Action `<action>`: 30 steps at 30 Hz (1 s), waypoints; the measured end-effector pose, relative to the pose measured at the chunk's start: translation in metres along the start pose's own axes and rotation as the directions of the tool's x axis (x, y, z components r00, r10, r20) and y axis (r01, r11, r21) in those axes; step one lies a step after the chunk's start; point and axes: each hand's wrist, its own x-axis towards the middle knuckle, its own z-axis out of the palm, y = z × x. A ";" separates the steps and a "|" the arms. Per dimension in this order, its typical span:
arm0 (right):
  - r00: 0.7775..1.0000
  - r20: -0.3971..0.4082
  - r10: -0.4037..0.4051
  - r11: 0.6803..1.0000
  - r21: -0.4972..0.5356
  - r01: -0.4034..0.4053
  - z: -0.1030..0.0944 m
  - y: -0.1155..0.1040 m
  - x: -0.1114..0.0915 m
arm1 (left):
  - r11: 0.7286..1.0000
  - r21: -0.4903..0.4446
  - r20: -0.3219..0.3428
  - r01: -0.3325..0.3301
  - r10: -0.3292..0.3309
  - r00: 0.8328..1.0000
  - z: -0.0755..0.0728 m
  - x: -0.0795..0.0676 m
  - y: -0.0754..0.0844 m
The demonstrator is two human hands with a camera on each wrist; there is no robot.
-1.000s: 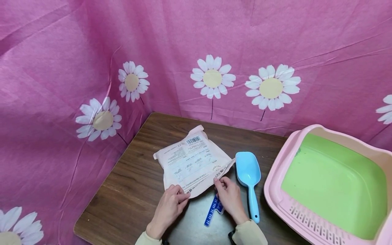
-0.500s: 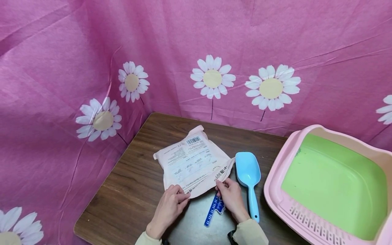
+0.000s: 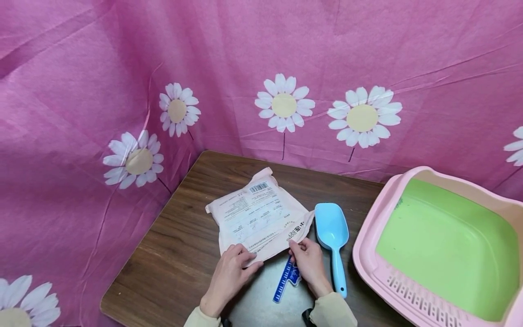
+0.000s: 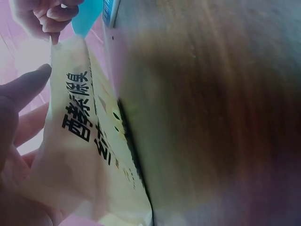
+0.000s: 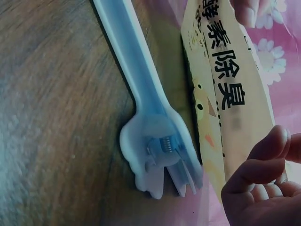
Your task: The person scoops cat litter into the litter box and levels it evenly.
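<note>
A flat, pale pink printed bag (image 3: 261,213) lies tilted on the table with its label and barcode facing up. My right hand (image 3: 308,261) pinches its near edge, thumb against curled fingers; the right wrist view shows this hand (image 5: 268,183) beside black lettering on the bag. At the near left corner my left hand (image 3: 233,274) rests its fingers on the bag. In the left wrist view the thumb (image 4: 28,84) stands apart from the fingers at the bag's edge. A blue sealing clip (image 3: 282,286) with a spring lies just below the bag, partly under my right hand.
A light blue scoop (image 3: 332,231) lies right of the bag, handle toward me. Farther right stands a pink litter box (image 3: 369,245) with a green inside. A pink curtain (image 3: 229,54) with daisies hangs behind the wooden table (image 3: 159,268).
My left thumb has spread away from the fingers, and that hand has moved slightly over the bag's corner. My right hand has slid a little; more lettering shows near it.
</note>
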 end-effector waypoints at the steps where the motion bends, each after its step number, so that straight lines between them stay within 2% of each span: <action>1: 1.000 -0.004 0.003 1.000 0.003 -0.003 0.000 0.000 0.000 | 1.000 0.000 0.003 0.007 -0.007 1.000 0.000 0.001 0.001; 10: 0.999 -0.046 -0.006 1.000 0.017 0.007 0.004 0.002 0.004 | 0.999 -0.012 0.023 0.045 -0.045 0.999 0.001 0.005 0.003; 18: 0.999 -0.029 -0.023 0.999 0.039 0.024 0.002 0.003 0.004 | 0.995 -0.033 0.035 0.099 -0.098 0.995 -0.001 0.011 0.006; 27: 1.000 -0.021 -0.023 0.999 0.025 0.023 0.001 0.006 0.002 | 0.997 0.070 0.054 0.023 -0.027 0.998 -0.003 0.021 0.012; 30: 1.000 -0.017 -0.016 1.000 0.022 0.016 0.000 0.007 0.002 | 0.995 0.095 0.042 -0.034 0.030 0.999 -0.003 0.023 0.015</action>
